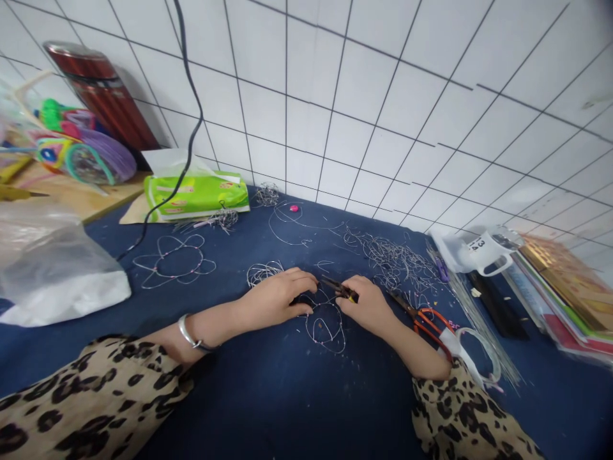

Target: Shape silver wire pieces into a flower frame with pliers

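Observation:
My right hand [366, 305] is closed round a pair of pliers [342, 290], whose dark jaws point left toward my other hand. Curved over the cloth, my left hand [282, 295] has its thumb and fingers apart, with nothing I can make out between them. Just below and between both hands lies a looped wire piece [326, 327] with small pink beads; its upper part runs close to my left fingertips. Behind my left wrist sits a coil of wire [262, 273]. A beaded wire flower [178, 262] lies flat farther left.
Tangled wire scraps [395, 255] spread at back right. Orange-handled scissors [433, 326] lie beside my right forearm, near straight wires [483, 332] and a white mug [491, 250]. A green tissue pack [198, 195], a plastic bag [57, 268] and a black cable [191, 137] are on the left.

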### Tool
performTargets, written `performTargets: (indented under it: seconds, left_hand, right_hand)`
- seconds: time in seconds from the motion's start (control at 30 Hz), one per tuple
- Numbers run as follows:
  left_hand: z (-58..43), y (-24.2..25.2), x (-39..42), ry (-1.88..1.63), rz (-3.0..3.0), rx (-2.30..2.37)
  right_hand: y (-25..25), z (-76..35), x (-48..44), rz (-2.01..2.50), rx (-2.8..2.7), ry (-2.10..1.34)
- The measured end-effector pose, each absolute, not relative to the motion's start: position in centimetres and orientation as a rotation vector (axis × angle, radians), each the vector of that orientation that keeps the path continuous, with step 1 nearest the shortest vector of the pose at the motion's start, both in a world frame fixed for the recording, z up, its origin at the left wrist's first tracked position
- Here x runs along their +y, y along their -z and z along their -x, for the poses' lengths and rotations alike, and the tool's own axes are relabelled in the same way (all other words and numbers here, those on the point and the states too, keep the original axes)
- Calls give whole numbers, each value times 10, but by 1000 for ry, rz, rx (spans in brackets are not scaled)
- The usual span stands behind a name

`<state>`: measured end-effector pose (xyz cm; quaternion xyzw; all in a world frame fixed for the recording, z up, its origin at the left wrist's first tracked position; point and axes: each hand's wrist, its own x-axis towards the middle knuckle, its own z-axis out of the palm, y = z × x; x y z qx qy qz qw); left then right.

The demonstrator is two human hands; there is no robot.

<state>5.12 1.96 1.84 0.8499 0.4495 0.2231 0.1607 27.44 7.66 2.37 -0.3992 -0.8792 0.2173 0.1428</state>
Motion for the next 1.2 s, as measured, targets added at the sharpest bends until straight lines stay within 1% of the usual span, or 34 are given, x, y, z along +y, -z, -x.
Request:
performTargets:
  seconds: [0.33, 0.63, 0.9, 1.03, 1.2]
  left_hand:
    - [-48, -16, 22, -597, -2385, 1281]
    - [-44, -18, 24, -585, -2363, 1268]
    - [-39, -37, 23, -604, -2312, 1233]
    - [-29, -49, 26, -674, -2349, 1317]
    - [-3, -58, 33, -657, -2409, 1521]
  right_hand:
    - [-25, -279, 82, 1196, -2539, -623]
    - [-20, -275, 80, 1157, -2612, -533]
    - [-15, -274, 80, 1179, -2489, -535]
    - [-14, -274, 80, 1229, -2416, -566]
    - [-14, -272, 79, 1222, -2424, -536]
